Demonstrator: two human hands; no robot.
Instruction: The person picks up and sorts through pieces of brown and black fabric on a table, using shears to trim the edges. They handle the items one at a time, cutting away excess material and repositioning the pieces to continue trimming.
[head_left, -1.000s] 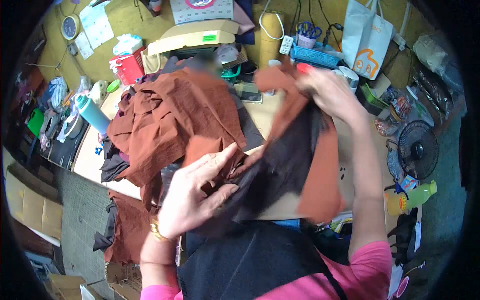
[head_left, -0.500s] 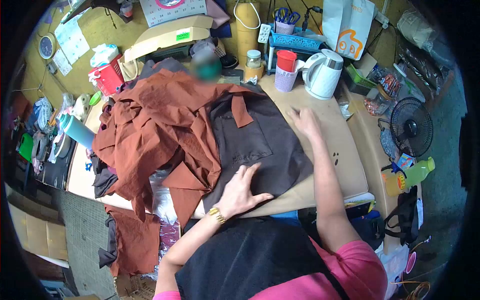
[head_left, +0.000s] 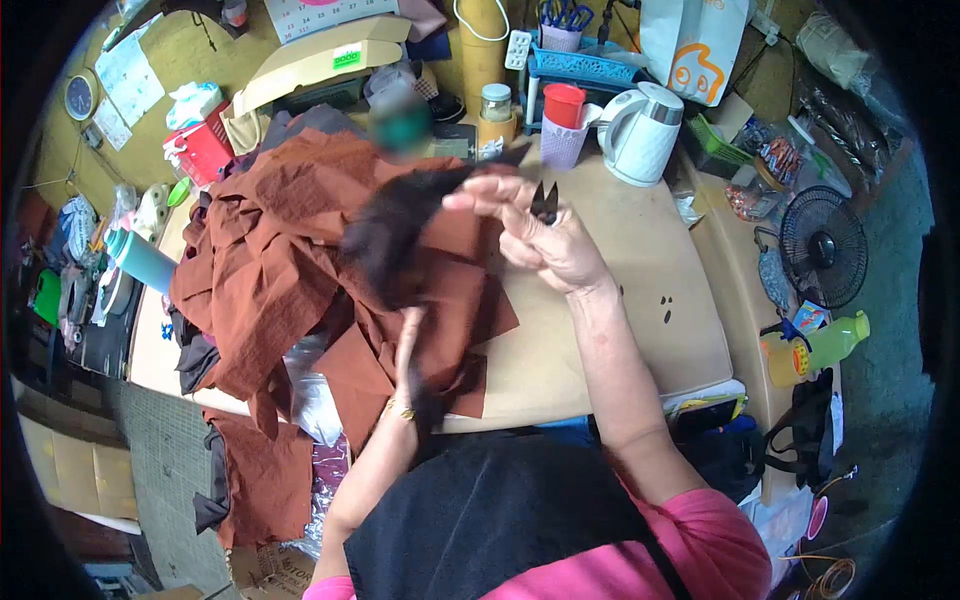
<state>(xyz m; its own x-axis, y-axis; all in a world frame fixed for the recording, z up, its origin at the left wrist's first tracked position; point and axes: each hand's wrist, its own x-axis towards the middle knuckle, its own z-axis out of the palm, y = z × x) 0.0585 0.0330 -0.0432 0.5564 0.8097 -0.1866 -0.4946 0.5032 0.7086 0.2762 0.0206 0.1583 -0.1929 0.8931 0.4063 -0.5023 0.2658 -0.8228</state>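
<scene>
Small dark pointed blades, like thread snips [head_left: 545,203], stick up from my right hand [head_left: 540,235], which is raised over the table with its fingers curled. Just left of its fingertips, the dark cloth [head_left: 395,225] is lifted and smeared by motion. Below it, my left hand [head_left: 408,345] is upright against the cloth, its fingers mostly hidden or blurred. Rust-brown cloth [head_left: 290,215] lies in a large crumpled heap to the left, with more rust-brown pieces under and beside my left hand.
The tan tabletop [head_left: 640,290] spreads to the right. Along the back stand a white kettle [head_left: 643,135], a red cup [head_left: 564,105] in a lilac holder, and a glass jar [head_left: 495,103]. A black fan [head_left: 823,247] and a yellow-green bottle [head_left: 840,340] are at the right.
The dark cloth, flat on the table before, is now lifted and bunched to the left, exposing rust-brown pieces. My right hand has moved left; my left hand has moved left and turned upright.
</scene>
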